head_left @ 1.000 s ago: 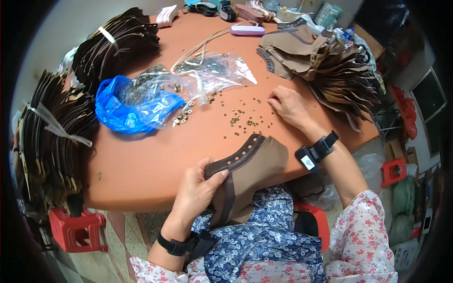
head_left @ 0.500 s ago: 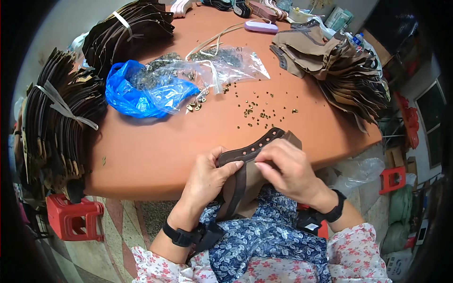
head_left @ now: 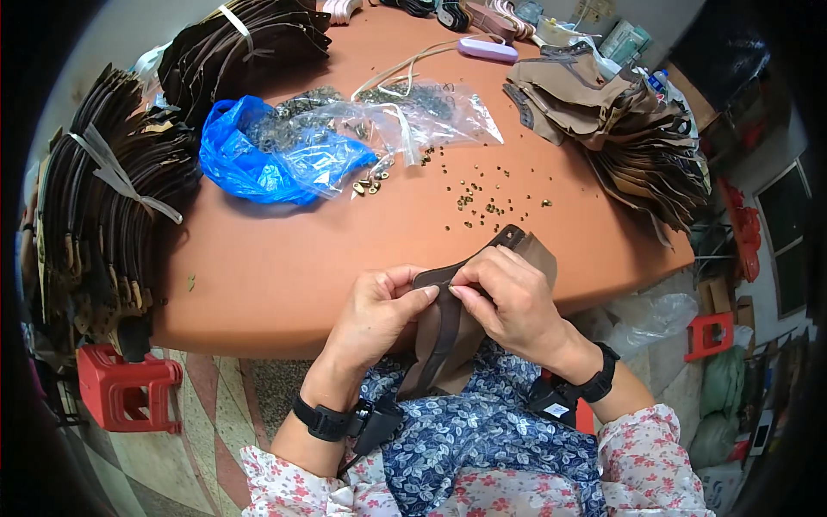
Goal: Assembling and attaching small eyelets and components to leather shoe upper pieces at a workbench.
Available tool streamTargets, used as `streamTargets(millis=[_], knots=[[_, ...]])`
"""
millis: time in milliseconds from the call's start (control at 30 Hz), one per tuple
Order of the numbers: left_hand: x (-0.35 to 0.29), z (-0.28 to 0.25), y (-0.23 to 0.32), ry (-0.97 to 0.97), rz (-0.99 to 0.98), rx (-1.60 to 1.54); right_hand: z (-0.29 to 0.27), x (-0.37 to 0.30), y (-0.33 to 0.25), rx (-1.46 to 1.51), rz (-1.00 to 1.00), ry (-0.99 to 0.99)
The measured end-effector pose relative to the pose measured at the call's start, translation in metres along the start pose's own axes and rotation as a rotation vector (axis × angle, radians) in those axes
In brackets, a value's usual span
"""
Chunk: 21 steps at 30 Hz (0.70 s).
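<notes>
Head view, held brown piece (head_left: 461, 338), orange tabletop (head_left: 267, 267), red stool (head_left: 129, 388), patterned floor (head_left: 220, 414)

Bright, even light across your tabletop (head_left: 258, 267), white glints flaring off the clear plastic bag (head_left: 475, 119) and the blue bag (head_left: 226, 164); out at your right it dims, the tabletop's edge bows, and black swallows the corners.

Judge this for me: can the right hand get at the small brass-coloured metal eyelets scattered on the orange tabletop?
Likely yes: the small brass-coloured eyelets lie uncovered just beyond the right hand, though its fingers are busy at the brown, dark-edged shoe upper.
</notes>
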<state>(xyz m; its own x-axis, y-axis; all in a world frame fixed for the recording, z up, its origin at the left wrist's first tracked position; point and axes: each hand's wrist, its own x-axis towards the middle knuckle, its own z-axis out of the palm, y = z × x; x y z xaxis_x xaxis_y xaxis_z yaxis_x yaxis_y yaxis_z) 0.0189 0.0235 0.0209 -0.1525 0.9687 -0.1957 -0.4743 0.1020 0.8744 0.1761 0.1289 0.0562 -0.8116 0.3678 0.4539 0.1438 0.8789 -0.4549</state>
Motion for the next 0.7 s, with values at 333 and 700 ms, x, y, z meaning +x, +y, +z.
streamTargets(millis=[333, 700], knots=[[-0.0018, 0.0013, -0.0039, -0.011, 0.087, 0.079, 0.0018, 0.0029, -0.0021, -0.072, -0.013, -0.025], [-0.0029, 0.0048, -0.009, 0.035, 0.17, 0.21, 0.0001, 0.0077, -0.0014, 0.075, 0.246, -0.1]])
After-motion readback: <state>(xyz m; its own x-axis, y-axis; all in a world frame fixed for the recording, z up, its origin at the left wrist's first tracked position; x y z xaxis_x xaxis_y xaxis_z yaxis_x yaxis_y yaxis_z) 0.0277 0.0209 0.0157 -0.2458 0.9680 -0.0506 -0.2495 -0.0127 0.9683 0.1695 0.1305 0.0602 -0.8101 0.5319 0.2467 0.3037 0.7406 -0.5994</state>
